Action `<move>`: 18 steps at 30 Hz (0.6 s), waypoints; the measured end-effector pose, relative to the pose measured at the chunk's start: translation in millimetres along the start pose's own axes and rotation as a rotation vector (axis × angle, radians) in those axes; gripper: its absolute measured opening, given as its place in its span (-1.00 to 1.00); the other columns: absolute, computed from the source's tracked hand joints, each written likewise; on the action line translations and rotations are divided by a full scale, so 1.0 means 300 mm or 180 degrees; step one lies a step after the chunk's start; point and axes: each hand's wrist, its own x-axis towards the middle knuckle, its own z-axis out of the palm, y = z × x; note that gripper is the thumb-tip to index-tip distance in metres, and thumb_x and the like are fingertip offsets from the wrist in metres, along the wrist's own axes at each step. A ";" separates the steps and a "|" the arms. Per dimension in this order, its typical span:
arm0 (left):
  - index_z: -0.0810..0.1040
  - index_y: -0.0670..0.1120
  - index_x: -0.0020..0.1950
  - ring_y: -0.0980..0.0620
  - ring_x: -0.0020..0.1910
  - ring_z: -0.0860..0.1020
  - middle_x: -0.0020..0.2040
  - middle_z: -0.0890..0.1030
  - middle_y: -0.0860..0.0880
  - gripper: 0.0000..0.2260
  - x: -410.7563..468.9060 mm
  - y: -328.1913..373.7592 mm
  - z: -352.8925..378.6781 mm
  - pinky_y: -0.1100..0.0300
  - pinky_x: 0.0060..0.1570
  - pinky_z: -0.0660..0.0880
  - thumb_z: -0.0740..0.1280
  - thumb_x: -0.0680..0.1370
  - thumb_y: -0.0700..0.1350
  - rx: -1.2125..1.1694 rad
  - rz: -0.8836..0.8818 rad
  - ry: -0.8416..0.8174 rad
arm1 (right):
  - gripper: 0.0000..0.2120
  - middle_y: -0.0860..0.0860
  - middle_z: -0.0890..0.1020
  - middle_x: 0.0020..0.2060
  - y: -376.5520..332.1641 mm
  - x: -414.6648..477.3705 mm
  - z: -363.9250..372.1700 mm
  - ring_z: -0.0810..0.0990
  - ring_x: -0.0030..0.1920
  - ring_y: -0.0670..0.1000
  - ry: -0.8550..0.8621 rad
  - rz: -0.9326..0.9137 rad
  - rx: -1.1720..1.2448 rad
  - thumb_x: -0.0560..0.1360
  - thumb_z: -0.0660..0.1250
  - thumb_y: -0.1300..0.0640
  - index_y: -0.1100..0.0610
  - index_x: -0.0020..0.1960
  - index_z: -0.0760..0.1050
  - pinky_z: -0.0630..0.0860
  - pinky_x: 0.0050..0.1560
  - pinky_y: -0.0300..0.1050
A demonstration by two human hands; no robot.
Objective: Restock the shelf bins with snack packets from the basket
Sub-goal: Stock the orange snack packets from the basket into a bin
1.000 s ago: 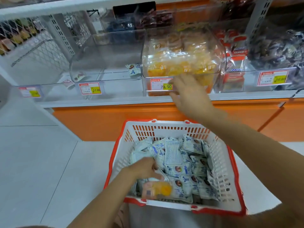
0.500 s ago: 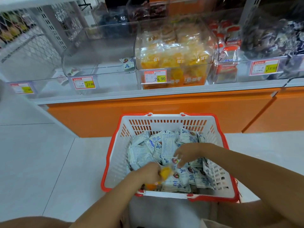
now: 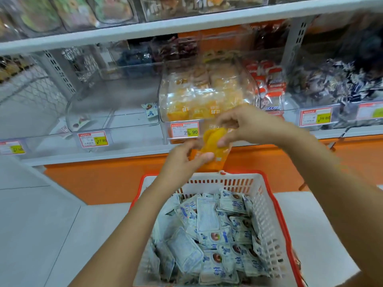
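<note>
An orange-yellow snack packet [image 3: 213, 149] hangs in the air just in front of the shelf edge, above the basket's far rim. My left hand [image 3: 183, 157] grips its lower left part. My right hand [image 3: 243, 126] pinches its upper right part. Straight behind it stands a clear bin [image 3: 207, 100] full of the same orange packets, price tag 29.90. The white basket with a red rim [image 3: 267, 214] sits below me and holds several white-and-blue packets [image 3: 215, 235].
A nearly bare clear bin [image 3: 107, 108] with a couple of packets stands left of the orange one. Bins of red-topped packets [image 3: 271, 90] and dark wrapped sweets [image 3: 339, 83] stand to the right. An upper shelf [image 3: 186, 25] overhangs. Grey floor tiles lie left of the basket.
Both hands rose from the basket to the shelf front. The left hand brought the orange packet up, and the right hand has taken hold of it too.
</note>
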 end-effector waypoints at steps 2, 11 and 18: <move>0.53 0.03 0.17 0.29 -0.04 0.51 -0.02 0.54 0.23 -0.74 0.080 0.042 -0.029 0.49 -0.07 0.42 0.41 0.50 -0.03 0.0242 0.0244 0.0251 | -0.74 -0.13 0.56 -0.25 -0.014 -0.019 -0.122 0.48 -0.25 -0.24 0.0593 0.0044 -0.0653 0.34 0.54 0.07 0.01 0.00 0.60 0.32 -0.29 -0.36; 0.59 0.02 0.00 0.02 0.06 0.44 -0.04 0.53 0.04 -0.86 0.382 0.180 -0.001 0.15 0.04 0.36 0.43 0.47 -0.03 0.1945 0.1023 0.0439 | -0.68 0.06 0.62 -0.12 0.032 -0.018 -0.307 0.54 -0.10 0.04 0.1308 0.0348 -0.1262 0.41 0.48 0.08 0.03 0.15 0.61 0.40 -0.09 -0.12; 0.44 -0.02 -0.27 0.00 -0.21 0.52 -0.28 0.54 0.06 -0.73 0.509 0.186 -0.042 0.13 -0.27 0.40 0.51 0.38 0.01 0.1928 0.0548 0.0082 | -0.68 -0.05 0.61 -0.17 0.037 0.035 -0.327 0.45 -0.29 -0.20 0.1155 0.0373 -0.1063 0.41 0.48 0.11 0.00 0.16 0.62 0.35 -0.18 -0.24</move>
